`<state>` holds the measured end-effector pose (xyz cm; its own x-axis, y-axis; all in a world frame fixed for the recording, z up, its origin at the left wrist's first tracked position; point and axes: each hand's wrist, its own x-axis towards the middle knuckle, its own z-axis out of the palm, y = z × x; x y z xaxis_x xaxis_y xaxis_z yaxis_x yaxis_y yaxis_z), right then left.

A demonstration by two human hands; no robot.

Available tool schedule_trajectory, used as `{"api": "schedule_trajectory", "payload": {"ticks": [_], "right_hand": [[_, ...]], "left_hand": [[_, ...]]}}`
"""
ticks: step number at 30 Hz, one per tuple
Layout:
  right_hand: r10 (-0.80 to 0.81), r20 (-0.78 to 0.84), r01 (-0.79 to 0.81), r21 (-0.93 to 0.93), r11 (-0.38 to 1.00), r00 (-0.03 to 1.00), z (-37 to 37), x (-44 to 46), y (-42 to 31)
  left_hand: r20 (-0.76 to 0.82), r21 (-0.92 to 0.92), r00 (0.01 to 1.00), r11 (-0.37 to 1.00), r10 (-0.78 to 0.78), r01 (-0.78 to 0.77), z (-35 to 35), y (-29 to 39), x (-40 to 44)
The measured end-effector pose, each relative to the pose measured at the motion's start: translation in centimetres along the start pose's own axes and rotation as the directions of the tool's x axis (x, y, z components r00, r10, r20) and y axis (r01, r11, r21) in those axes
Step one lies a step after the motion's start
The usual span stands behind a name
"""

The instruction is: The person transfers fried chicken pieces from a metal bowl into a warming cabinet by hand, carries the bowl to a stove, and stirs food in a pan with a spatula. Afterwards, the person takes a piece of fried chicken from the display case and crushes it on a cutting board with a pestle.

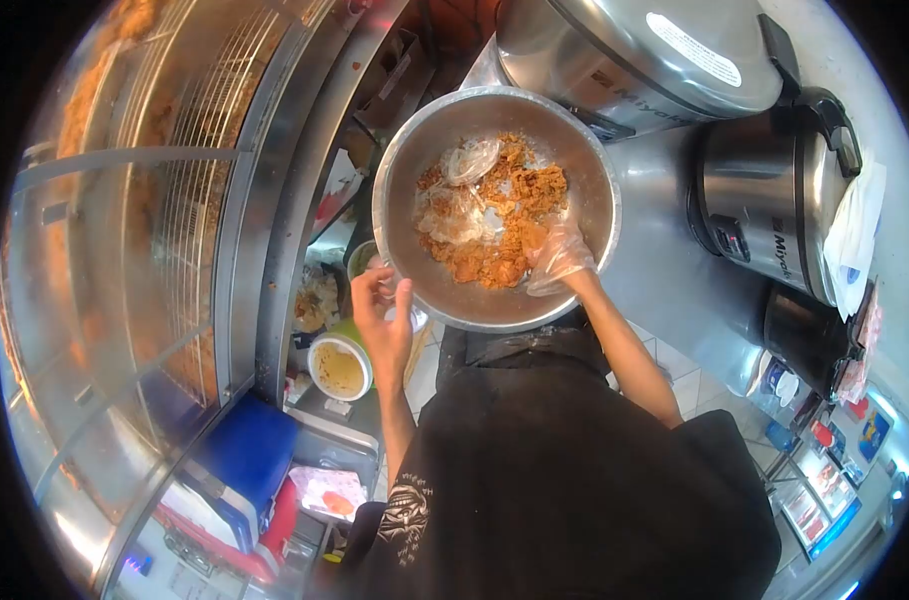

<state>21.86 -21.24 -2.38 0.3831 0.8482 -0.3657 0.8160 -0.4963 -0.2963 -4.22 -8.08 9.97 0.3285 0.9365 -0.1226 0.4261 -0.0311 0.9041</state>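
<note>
A large steel bowl (394, 200) holds pieces of orange-brown food (539, 190) that look like fried chicken, with crumbs around them. Crumpled clear plastic (471, 160) lies among the food. My right hand (561, 258), in a clear plastic glove, reaches into the bowl at its lower right. Its fingers are closed against a piece, and the fingertips are partly hidden. My left hand (384, 305) is bare and beside the bowl's lower left rim, thumb and fingers apart, holding nothing.
Two steel Miyako cookers (639, 75) (764, 190) stand at the right on a metal counter (644, 220). A white-rimmed tub (340, 367) sits below my left hand. A glass display case with wire racks (209, 150) fills the left. Lower left are a blue box (244, 445) and a grey tray (334, 450).
</note>
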Motion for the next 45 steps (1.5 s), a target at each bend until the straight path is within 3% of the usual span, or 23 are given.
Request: {"api": "schedule_trajectory", "payload": {"ticks": [1, 6, 8, 9, 11, 12, 14, 18, 21, 22, 23, 25, 26, 27, 29, 31, 32, 34, 35, 38, 41, 43, 45], "right_hand": [[-0.001, 0.248, 0.015, -0.053, 0.999, 0.969, -0.9, 0.3, 0.1], [0.073, 0.055, -0.078, 0.104, 0.991, 0.996, -3.0, -0.4, -1.3], [0.135, 0.166, -0.2, 0.49, 0.848, 0.977, -3.4, -0.9, -1.0], [0.126, 0.168, -0.193, 0.488, 0.851, 0.978, -3.9, -1.2, -1.1], [0.058, 0.356, -0.36, 0.909, 0.21, 0.933, -5.5, -2.3, -1.3], [0.01, 0.347, -0.347, 0.937, 0.034, 0.938, -6.5, -2.6, -1.5], [0.017, 0.312, -0.313, 0.949, 0.05, 0.95, -8.1, -3.1, -1.9], [-0.008, 0.311, -0.31, 0.948, 0.068, 0.95, -8.4, -2.1, -1.1], [-0.044, 0.367, -0.349, 0.911, 0.217, 0.929, -6.3, -1.1, 1.0], [-0.028, 0.278, -0.261, 0.928, 0.266, 0.96, -4.4, -1.2, 1.5], [-0.06, 0.103, -0.062, 0.879, 0.473, 0.993, -3.7, -0.5, 1.7], [-0.133, -0.169, 0.204, 0.533, 0.821, 0.977, -3.5, 0.7, 1.3], [-0.175, -0.26, 0.247, 0.279, 0.928, 0.95, -4.1, 1.4, 0.8], [-0.101, -0.232, 0.145, 0.182, 0.973, 0.968, -5.3, 1.9, -0.1], [-0.084, -0.264, 0.168, 0.316, 0.934, 0.961, -7.1, 4.2, -2.1], [-0.063, -0.276, 0.185, 0.443, 0.877, 0.959, -9.3, 6.8, -4.6], [-0.031, -0.309, 0.228, 0.626, 0.745, 0.951, -11.2, 8.7, -6.2], [0.04, -0.342, 0.303, 0.877, 0.372, 0.939, -16.1, 13.1, -10.1], [0.06, -0.354, 0.329, 0.91, 0.251, 0.933, -19.5, 14.7, -12.5], [0.082, -0.459, 0.458, 0.888, 0.033, 0.885, -29.1, 20.3, -18.7], [0.046, -0.629, 0.629, 0.768, -0.122, 0.776, -36.0, 30.1, -23.6], [-0.181, -0.64, 0.653, 0.758, 0.011, 0.746, -40.2, 37.3, -26.4], [-0.361, -0.825, 0.865, 0.272, 0.422, 0.435, -43.1, 42.7, -29.7]], "left_hand": [[-0.021, -0.017, 0.999, 0.999, -0.034, 0.033, -0.2, -0.5, 0.0], [-0.059, -0.146, 0.995, 0.987, -0.08, 0.071, -0.1, -1.5, -0.5], [-0.074, -0.18, 0.997, 0.983, -0.031, 0.018, 0.0, -1.8, -0.6], [-0.084, -0.18, 0.996, 0.984, -0.035, 0.019, -0.1, -2.0, -0.6], [-0.086, -0.179, 0.996, 0.984, -0.029, 0.013, -0.1, -2.2, -0.9], [-0.088, -0.18, 0.996, 0.984, -0.03, 0.014, 0.0, -2.1, -1.0], [-0.102, -0.251, 0.988, 0.964, -0.116, 0.088, 0.2, -1.7, -1.0], [-0.117, -0.257, 0.991, 0.966, -0.065, 0.033, 0.2, -1.8, -0.5], [-0.135, -0.284, 0.987, 0.958, -0.084, 0.042, 0.0, -1.3, 0.1], [-0.149, -0.259, 0.988, 0.966, -0.049, 0.008, -0.1, -2.0, 0.4], [-0.153, -0.164, 0.988, 0.986, -0.035, 0.009, -0.5, -1.3, 0.9], [-0.182, -0.225, 0.981, 0.974, -0.061, 0.019, -0.9, -0.8, 2.0], [-0.223, -0.227, 0.974, 0.974, -0.029, -0.023, -1.2, -1.8, 3.0], [-0.312, -0.293, 0.943, 0.956, -0.116, 0.021, -1.5, -3.9, 4.2], [-0.421, -0.442, 0.836, 0.884, -0.353, 0.151, -2.7, -7.5, 7.4], [-0.474, -0.722, 0.543, 0.659, -0.693, 0.211, -3.2, -13.9, 11.3], [-0.48, -0.732, 0.541, 0.656, -0.69, 0.187, -3.8, -15.5, 12.9], [-0.3, -0.927, 0.093, 0.314, -0.949, 0.208, -4.8, -17.0, 16.7], [-0.292, -0.933, 0.102, 0.307, -0.951, 0.185, -4.8, -17.1, 18.4], [-0.29, -0.955, -0.319, 0.253, -0.902, 0.153, -4.8, -16.2, 23.0], [-0.316, -0.948, -0.544, 0.272, -0.777, 0.163, -4.9, -17.1, 25.6], [-0.333, -0.937, -0.626, 0.319, -0.705, 0.139, -4.8, -18.8, 27.0], [-0.36, -0.918, -0.69, 0.372, -0.628, 0.14, -4.6, -20.7, 28.5]]}}
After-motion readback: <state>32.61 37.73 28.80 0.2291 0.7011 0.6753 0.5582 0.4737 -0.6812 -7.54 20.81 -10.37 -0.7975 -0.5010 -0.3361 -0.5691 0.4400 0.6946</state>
